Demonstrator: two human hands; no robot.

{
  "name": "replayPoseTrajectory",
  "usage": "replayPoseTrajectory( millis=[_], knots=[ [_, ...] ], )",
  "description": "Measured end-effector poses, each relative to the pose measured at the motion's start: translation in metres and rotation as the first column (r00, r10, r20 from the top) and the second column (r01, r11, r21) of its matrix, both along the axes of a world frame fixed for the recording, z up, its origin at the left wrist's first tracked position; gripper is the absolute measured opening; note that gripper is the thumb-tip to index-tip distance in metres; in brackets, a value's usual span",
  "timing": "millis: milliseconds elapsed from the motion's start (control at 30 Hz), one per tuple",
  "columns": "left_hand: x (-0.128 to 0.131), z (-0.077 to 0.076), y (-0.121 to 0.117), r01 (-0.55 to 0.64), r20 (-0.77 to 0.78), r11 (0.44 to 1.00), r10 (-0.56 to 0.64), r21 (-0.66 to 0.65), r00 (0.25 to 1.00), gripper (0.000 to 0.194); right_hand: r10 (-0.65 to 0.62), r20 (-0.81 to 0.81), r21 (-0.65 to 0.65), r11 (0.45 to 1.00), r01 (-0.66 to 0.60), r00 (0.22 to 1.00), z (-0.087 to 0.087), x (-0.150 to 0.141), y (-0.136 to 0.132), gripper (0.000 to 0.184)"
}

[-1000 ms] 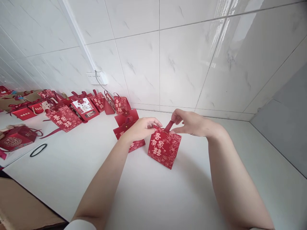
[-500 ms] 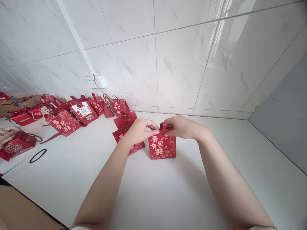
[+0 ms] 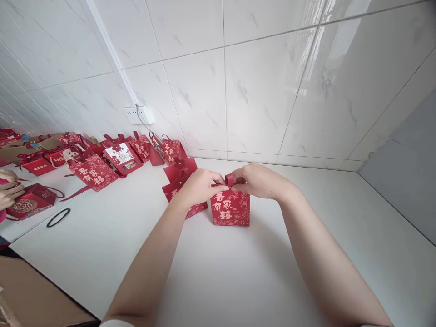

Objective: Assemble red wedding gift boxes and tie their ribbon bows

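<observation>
A red gift box [image 3: 230, 210] with pale Chinese characters and a floral print stands upright on the white table. Its ribbon loop [image 3: 229, 180] sticks up from the top edge between my hands. My left hand [image 3: 201, 187] pinches the left part of that top edge between thumb and fingers. On the other side, my right hand [image 3: 251, 180] pinches the edge close to the loop, its fingertips partly hidden. Behind my left wrist is another red gift box [image 3: 197, 210], partly covered by the hand. A red box with a flap [image 3: 180, 167] sits just beyond it.
Several red gift boxes [image 3: 95, 171] line the wall side to the left. At the far left, a co-worker's hand [image 3: 9, 193] is at a red box with a round emblem [image 3: 32, 202]. A black ring [image 3: 58, 218] lies on the table [image 3: 218, 281]. A socket strip [image 3: 138, 115] is on the wall.
My right hand has shifted slightly left along the top edge, closer to the ribbon loop. The whole view has moved a little. The co-worker's hand has changed position.
</observation>
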State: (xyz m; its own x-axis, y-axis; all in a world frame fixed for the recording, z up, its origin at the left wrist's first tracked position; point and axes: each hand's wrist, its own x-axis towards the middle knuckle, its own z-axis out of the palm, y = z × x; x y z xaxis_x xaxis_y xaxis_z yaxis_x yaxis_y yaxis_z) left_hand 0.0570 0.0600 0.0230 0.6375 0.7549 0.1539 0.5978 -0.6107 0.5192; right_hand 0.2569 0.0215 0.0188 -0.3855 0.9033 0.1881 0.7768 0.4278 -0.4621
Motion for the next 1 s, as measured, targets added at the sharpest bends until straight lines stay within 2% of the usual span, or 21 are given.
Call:
replayPoseTrajectory(
  millis=[133, 267, 567, 867, 1000],
  knots=[
    [-0.0001, -0.0007, -0.0008, 0.026, -0.039, 0.999, -0.025, 0.039, 0.999, 0.023, 0.056, 0.069, 0.054, 0.997, -0.06, 0.996, -0.0003, -0.0001, -0.0002, 0.018],
    [-0.0006, -0.0017, 0.0003, 0.053, -0.056, 0.998, -0.051, 0.043, 0.997, 0.022, 0.098, 0.075, -0.007, 0.995, -0.098, 0.992, 0.0006, 0.0002, -0.0003, 0.018],
    [-0.006, -0.0049, 0.0072, 0.091, 0.022, 0.992, -0.089, -0.085, 0.996, 0.017, 0.097, 0.041, -0.05, 0.994, -0.095, 0.994, -0.0001, 0.0006, -0.0002, 0.018],
    [-0.0037, -0.0065, 0.0058, 0.087, 0.012, 0.996, -0.086, -0.037, 0.996, 0.013, 0.083, 0.047, -0.042, 0.996, -0.081, 0.995, -0.0007, -0.0022, -0.0001, 0.017],
    [-0.0067, -0.0057, 0.0069, 0.069, 0.029, 0.994, -0.067, -0.083, 0.997, 0.012, 0.055, 0.012, -0.061, 0.997, -0.054, 0.998, -0.0018, -0.0024, 0.0007, 0.017]
  ],
)
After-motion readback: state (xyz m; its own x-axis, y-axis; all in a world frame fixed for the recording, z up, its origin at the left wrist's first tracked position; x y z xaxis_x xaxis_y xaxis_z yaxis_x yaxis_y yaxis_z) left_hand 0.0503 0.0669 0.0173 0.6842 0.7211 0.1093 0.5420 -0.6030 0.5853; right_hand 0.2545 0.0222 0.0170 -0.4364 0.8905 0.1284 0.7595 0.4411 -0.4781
